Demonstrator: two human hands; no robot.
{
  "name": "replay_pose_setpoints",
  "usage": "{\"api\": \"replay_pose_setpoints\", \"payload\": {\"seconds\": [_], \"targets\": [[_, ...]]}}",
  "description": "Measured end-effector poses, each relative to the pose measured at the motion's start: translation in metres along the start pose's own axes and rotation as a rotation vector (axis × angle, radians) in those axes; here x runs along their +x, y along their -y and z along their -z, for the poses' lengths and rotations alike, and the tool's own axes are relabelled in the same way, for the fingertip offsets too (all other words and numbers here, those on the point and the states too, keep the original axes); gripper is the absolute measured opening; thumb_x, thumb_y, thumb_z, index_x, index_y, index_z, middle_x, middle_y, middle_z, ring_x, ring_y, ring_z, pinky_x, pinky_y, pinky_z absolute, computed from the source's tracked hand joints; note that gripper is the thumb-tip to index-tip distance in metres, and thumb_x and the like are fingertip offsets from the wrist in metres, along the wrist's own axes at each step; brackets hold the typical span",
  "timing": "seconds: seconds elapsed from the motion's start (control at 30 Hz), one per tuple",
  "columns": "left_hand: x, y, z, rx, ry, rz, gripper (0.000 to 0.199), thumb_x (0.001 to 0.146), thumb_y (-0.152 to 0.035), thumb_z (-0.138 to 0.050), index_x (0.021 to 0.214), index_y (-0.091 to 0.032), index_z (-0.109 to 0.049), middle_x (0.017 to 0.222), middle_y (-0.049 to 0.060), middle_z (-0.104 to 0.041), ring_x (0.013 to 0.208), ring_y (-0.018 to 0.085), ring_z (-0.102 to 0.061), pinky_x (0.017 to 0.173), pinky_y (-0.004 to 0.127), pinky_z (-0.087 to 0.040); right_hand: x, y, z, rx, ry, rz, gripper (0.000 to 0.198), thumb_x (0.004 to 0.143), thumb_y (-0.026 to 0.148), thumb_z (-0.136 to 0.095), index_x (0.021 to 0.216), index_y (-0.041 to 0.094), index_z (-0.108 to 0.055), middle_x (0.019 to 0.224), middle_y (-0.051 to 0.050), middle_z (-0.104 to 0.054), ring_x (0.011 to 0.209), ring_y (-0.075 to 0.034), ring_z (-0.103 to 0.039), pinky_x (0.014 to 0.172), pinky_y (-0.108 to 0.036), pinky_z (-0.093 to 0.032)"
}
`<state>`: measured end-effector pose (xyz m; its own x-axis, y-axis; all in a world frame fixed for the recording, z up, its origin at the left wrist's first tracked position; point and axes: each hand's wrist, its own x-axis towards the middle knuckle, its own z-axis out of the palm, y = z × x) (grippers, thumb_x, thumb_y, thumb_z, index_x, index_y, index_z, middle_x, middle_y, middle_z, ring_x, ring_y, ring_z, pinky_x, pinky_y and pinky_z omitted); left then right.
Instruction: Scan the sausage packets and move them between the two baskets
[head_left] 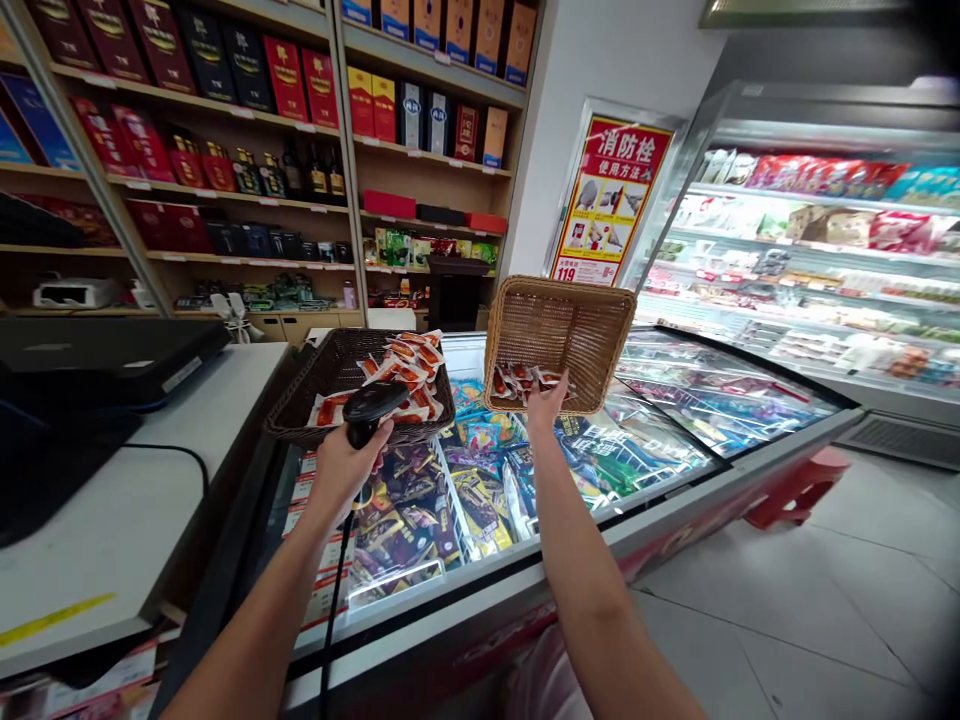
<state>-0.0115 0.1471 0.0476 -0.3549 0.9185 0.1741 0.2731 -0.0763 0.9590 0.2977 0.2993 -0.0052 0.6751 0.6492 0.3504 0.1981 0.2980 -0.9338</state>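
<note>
My left hand (349, 465) is closed round the handle of a black handheld barcode scanner (373, 402), whose cord hangs down. The scanner's head is over a dark brown wicker basket (289, 405) holding several clear-wrapped reddish snack packets (412, 365). My right hand (545, 405) is at the near rim of a light tan wicker basket (577, 320), which is tilted towards me. A finger reaches over that rim, beside a few similar packets (514, 380) gathered at the basket's low side. The other fingers of that hand are partly hidden.
Below the baskets is a glass-topped chest freezer (480, 500) full of packaged goods. A white counter (225, 400) with a black device (112, 350) stands left. Behind are shelves of boxes and bottles (247, 170); a lit chiller (817, 230) and a red stool (799, 490) are right.
</note>
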Motion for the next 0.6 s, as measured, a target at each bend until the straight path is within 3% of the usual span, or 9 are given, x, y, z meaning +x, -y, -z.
{"api": "replay_pose_setpoints", "payload": {"seconds": [0.07, 0.13, 0.27, 0.4, 0.5, 0.6], "targets": [[0.007, 0.002, 0.007, -0.026, -0.099, 0.015, 0.049, 0.066, -0.065, -0.078, 0.075, -0.02, -0.062, 0.06, 0.003, -0.066, 0.049, 0.018, -0.059, 0.048, 0.028, -0.043, -0.005, 0.001, 0.001, -0.107, -0.001, 0.092, 0.064, 0.09, 0.034, -0.056, 0.151, 0.017, -0.046, 0.163, -0.019, -0.04, 0.156, -0.028, -0.03, 0.129, -0.053, -0.023], [0.014, 0.005, 0.016, -0.057, -0.222, 0.027, 0.047, 0.067, -0.062, -0.078, 0.081, -0.019, -0.064, 0.065, 0.004, -0.069, 0.051, 0.018, -0.062, 0.049, 0.029, -0.045, -0.018, 0.004, -0.005, -0.153, 0.068, 0.22, 0.056, 0.091, 0.033, -0.055, 0.145, 0.018, -0.055, 0.154, -0.019, -0.05, 0.149, -0.03, -0.04, 0.126, -0.053, -0.029], [0.023, 0.01, 0.031, -0.09, -0.389, 0.025, 0.044, 0.07, -0.058, -0.076, 0.086, -0.018, -0.067, 0.071, 0.005, -0.072, 0.052, 0.018, -0.063, 0.05, 0.028, -0.047, -0.056, 0.025, -0.037, -0.207, 0.466, 0.458, 0.029, 0.093, 0.029, -0.056, 0.112, 0.023, -0.076, 0.121, -0.011, -0.071, 0.119, -0.028, -0.063, 0.113, -0.047, -0.044], [0.022, 0.009, 0.034, -0.111, -0.409, 0.025, 0.046, 0.071, -0.059, -0.075, 0.088, -0.017, -0.069, 0.07, 0.005, -0.071, 0.051, 0.017, -0.063, 0.05, 0.028, -0.048, -0.087, 0.068, -0.083, -0.418, 0.943, 0.622, 0.012, 0.09, 0.029, -0.069, 0.087, 0.028, -0.08, 0.09, -0.004, -0.078, 0.09, -0.025, -0.071, 0.097, -0.04, -0.051], [0.02, 0.008, 0.031, -0.115, -0.388, 0.05, 0.047, 0.071, -0.059, -0.074, 0.09, -0.016, -0.069, 0.072, 0.007, -0.073, 0.052, 0.018, -0.064, 0.05, 0.029, -0.049, -0.101, 0.097, -0.119, -0.563, 1.083, 0.652, 0.006, 0.086, 0.034, -0.079, 0.084, 0.028, -0.08, 0.085, -0.003, -0.078, 0.091, -0.025, -0.071, 0.088, -0.034, -0.052], [0.021, 0.011, 0.03, -0.1, -0.38, 0.046, 0.048, 0.073, -0.06, -0.072, 0.093, -0.017, -0.069, 0.075, 0.009, -0.075, 0.055, 0.021, -0.067, 0.052, 0.03, -0.051, -0.116, 0.11, -0.148, -0.666, 1.152, 0.647, 0.024, 0.075, 0.044, -0.09, 0.082, 0.024, -0.077, 0.091, -0.005, -0.079, 0.096, -0.026, -0.072, 0.084, -0.031, -0.052]]}}
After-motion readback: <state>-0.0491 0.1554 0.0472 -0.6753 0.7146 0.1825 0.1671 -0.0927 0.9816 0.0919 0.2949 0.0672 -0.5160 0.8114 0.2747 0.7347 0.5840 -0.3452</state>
